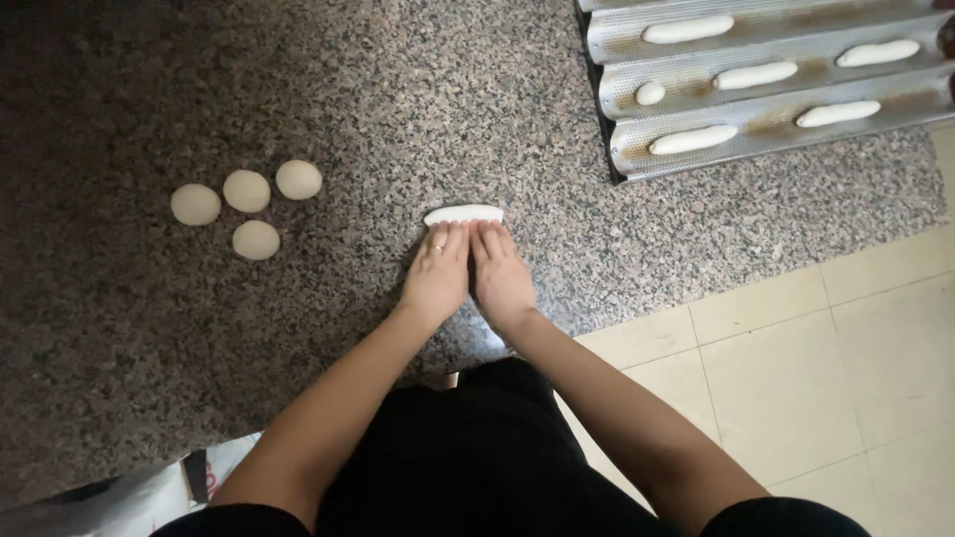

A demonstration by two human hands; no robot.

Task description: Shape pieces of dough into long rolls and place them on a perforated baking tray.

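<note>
granite counter (418, 109) open around dough piece (464, 214)

Dough piece (464, 214) lies on the counter (398, 99), near its front edge, just past the fingertips of both hands. Left hand (438, 270) and right hand (499, 273) lie flat side by side, touching each other, at 6 o'clock of the dough piece, fingertips on it. Four dough balls (246, 207) sit clustered on the counter at 9 o'clock of the dough piece, well apart from it: three in a row, one in front of them. Baking tray (776, 119) lies at 2 o'clock, at the counter's far right. Shaped dough sticks (693, 139) lie lengthwise in its grooves. Floor (816, 358) lies at 4 o'clock, beyond the counter edge.
</note>
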